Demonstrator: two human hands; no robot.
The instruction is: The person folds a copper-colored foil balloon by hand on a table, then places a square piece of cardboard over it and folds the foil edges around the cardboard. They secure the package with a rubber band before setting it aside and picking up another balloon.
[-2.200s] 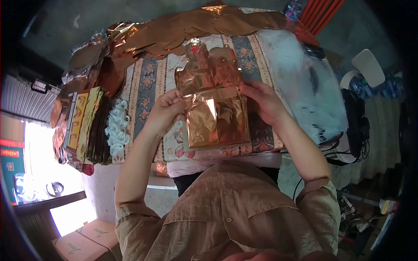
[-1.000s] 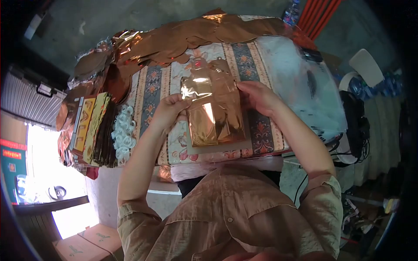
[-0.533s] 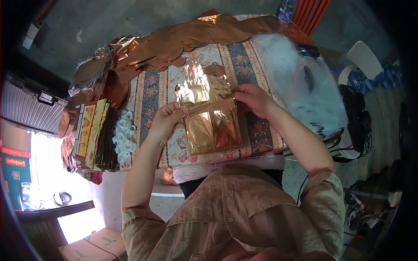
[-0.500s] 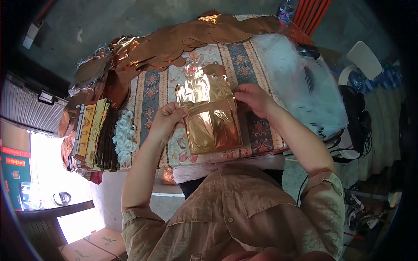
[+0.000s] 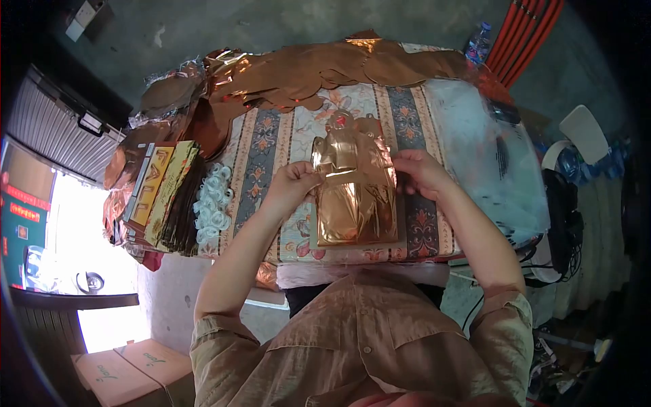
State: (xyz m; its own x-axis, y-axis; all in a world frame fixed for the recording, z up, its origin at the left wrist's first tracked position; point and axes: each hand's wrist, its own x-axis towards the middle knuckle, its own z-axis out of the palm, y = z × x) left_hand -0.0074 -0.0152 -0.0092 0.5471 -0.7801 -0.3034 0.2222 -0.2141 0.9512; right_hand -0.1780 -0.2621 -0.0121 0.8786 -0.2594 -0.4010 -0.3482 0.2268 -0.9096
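Note:
A shiny, flat, folded gold foil piece [image 5: 356, 214] lies on the patterned cloth in front of me. Its upper end has rounded tabs and a small red mark; I cannot make out exactly what it is. My left hand [image 5: 293, 186] pinches its left edge near the middle, thumb and fingers closed. On the opposite side, my right hand [image 5: 422, 175] holds the right edge with bent fingers, some of them partly hidden. White plastic rings [image 5: 214, 207] are heaped left of my left hand.
Brown foil sheets [image 5: 291, 71] spread along the table's far edge. At left stand stacked gold packets [image 5: 169, 190] beside a yellow lettered box [image 5: 150, 183]. Clear plastic bags [image 5: 468, 149] cover the right side. A water bottle [image 5: 479, 43] stands at the far right corner.
The view has shifted, so the table sits further right. Both hands stay on the foil's edges; its upper part looks straighter and flatter, with the red mark now more visible.

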